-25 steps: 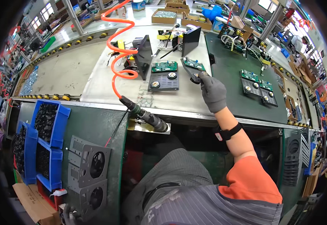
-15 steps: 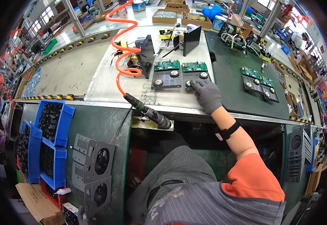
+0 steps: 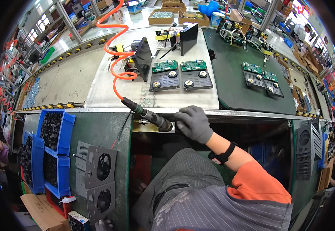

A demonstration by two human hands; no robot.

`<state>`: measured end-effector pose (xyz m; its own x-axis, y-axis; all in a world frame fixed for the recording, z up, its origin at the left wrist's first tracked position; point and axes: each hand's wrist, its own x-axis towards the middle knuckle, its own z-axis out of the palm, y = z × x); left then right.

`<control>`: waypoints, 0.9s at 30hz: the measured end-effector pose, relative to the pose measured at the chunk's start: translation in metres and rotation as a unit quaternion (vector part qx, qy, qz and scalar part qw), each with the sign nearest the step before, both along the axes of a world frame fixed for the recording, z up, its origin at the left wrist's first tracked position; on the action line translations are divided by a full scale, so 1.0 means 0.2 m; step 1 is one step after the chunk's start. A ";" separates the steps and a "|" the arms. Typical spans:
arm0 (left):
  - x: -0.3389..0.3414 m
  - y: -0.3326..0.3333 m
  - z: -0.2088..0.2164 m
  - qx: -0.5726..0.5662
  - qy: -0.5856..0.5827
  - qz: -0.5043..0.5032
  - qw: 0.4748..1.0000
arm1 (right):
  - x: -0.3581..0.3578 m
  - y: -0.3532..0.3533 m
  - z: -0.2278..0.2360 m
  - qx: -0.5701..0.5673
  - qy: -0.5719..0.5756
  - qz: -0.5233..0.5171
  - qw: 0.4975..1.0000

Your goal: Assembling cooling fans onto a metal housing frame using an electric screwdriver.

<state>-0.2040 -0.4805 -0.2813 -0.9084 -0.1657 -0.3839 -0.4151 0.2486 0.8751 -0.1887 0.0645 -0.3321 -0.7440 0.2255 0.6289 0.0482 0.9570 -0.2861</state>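
Pwr driver (image 3: 154,118) sits by R hand (image 3: 195,124) (loosely spread; L hand (image 3: 104,225): can't tell), blue bins (image 3: 66,133) at left holding blk parts (image 3: 51,129).

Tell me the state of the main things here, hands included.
Orange hose: coiled.
Power tool: tilted, on the hose's end.
Right hand: gloved, fingers bent, by the tool; contact unclear.
Left hand: mostly cut off, grip unclear.
Vented plates on the white surface: flat, side by side.
Black panels: on edge.
Fan panels: flat, end to end.
Blue bins: open, holding black parts.
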 end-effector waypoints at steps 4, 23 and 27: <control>-0.01 -0.01 -0.03 0.007 -0.017 -0.009 1.000 | -0.03 0.00 -0.07 -0.011 0.010 -0.008 1.000; -0.10 -0.73 1.02 -0.346 0.222 0.087 0.907 | -0.08 0.16 -0.28 0.009 -0.049 -0.006 0.999; -0.34 -0.93 0.91 -0.527 0.122 0.025 0.841 | -0.09 0.19 -0.32 0.047 -0.050 -0.012 0.998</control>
<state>-0.2730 -0.6674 -0.0986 -0.9207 -0.3374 0.1962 -0.2883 0.9268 0.2408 -0.2058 0.1019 -0.3962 -0.7997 0.1868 0.5706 0.0946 0.9777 -0.1875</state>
